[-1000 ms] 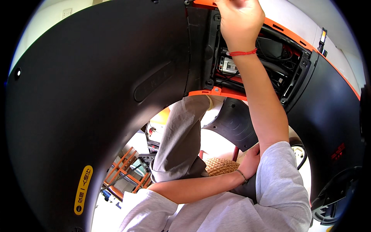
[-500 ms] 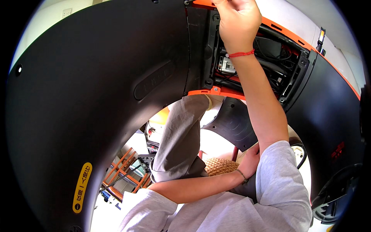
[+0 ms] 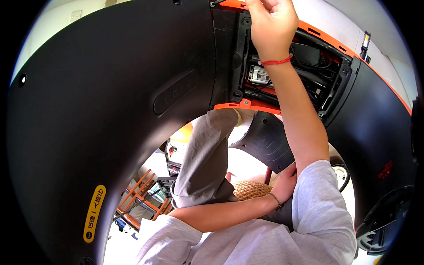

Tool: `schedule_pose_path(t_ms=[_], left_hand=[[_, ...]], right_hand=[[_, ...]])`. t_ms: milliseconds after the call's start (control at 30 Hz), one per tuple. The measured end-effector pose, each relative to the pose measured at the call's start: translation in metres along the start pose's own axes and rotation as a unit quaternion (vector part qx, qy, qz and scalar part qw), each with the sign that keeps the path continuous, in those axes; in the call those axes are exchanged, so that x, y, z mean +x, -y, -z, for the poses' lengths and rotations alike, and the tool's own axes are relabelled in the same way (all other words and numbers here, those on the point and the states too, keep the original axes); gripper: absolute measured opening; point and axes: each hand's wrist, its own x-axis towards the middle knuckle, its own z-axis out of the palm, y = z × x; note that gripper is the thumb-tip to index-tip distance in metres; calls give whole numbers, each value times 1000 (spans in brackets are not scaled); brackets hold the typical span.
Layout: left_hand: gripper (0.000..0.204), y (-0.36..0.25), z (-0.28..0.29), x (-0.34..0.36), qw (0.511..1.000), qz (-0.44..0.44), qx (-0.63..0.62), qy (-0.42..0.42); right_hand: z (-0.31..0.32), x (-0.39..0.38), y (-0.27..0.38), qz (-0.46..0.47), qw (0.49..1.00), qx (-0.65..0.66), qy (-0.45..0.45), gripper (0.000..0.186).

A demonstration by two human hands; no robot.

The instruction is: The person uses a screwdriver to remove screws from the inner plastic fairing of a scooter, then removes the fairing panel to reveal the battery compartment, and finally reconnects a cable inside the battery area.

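Note:
My right hand (image 3: 271,26) is raised to the top of an open compartment (image 3: 304,66) in a big black vehicle body panel (image 3: 110,110). Its fingers are curled together at the compartment's orange upper rim (image 3: 229,5), and the fingertips run out of the picture. A red string circles that wrist. Black cables and a small grey box (image 3: 260,76) sit inside the compartment. My left hand (image 3: 287,181) reaches across my body and presses against a dark part beside my right upper arm. Its fingers are hidden behind that arm.
A black ribbed inner fender piece (image 3: 265,141) hangs below the compartment's orange lower rim (image 3: 247,106). A grey trouser leg (image 3: 205,163) and a woven straw object (image 3: 249,190) lie under it. Orange wooden frames (image 3: 141,198) stand on the floor at lower left.
My right hand has edged slightly up and to the left along the compartment's upper rim. The left hand has stayed where it was.

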Motion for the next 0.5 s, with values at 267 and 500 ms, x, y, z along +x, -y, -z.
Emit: schedule_pose_path(t_ms=[267,500], left_hand=[[36,-3,1,-1,1000,2,16,-4],[37,-3,0,0,1000,4,15,-5]], right_hand=[[0,4,9,-30,996,-81,-23,18],[0,4,-7,-23,997,68,15,17]])
